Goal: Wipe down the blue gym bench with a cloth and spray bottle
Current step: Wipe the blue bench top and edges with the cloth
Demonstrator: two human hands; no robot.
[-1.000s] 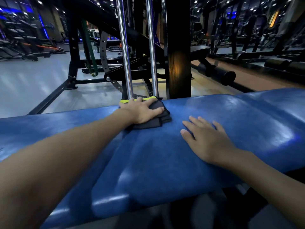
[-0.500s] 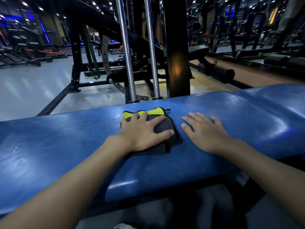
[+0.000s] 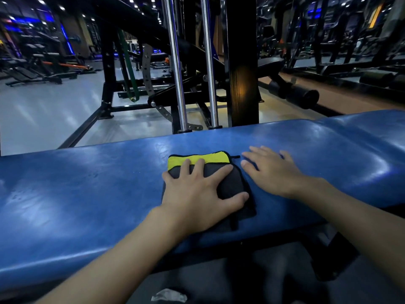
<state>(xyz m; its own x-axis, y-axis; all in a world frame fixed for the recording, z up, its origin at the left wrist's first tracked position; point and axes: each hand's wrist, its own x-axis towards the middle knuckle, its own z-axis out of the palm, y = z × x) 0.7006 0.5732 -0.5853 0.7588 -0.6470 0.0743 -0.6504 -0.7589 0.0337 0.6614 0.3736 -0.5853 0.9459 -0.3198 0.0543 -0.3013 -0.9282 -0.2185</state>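
Bench [image 3: 87,194], blue and padded, runs across the view from left to right, its top shiny in patches under the gym lights. A folded cloth [image 3: 231,185], dark grey with a yellow strip along its far edge, lies flat on the pad near the middle. The left hand [image 3: 197,194] presses down on the cloth with fingers spread and straight; nothing is pinched or bunched. The right hand [image 3: 274,174] lies flat on the bare pad just beside the cloth, fingers apart and straight, holding nothing, and looks to be bracing. No spray bottle shows in view, and I cannot tell whether the pad is wet. Beyond the far edge stand two chrome rods [image 3: 178,84] and a black post [image 3: 242,73] of a weight machine.

The step in hand looks like the wiping itself, with the cloth about midway along the pad. The long stretch to the left and the raised part to the right seem left to cover. The next move calls for steady downward pressure while sliding the cloth in overlapping passes out to the edges. The right hand will need to shift out of the way if the stroke goes toward it.
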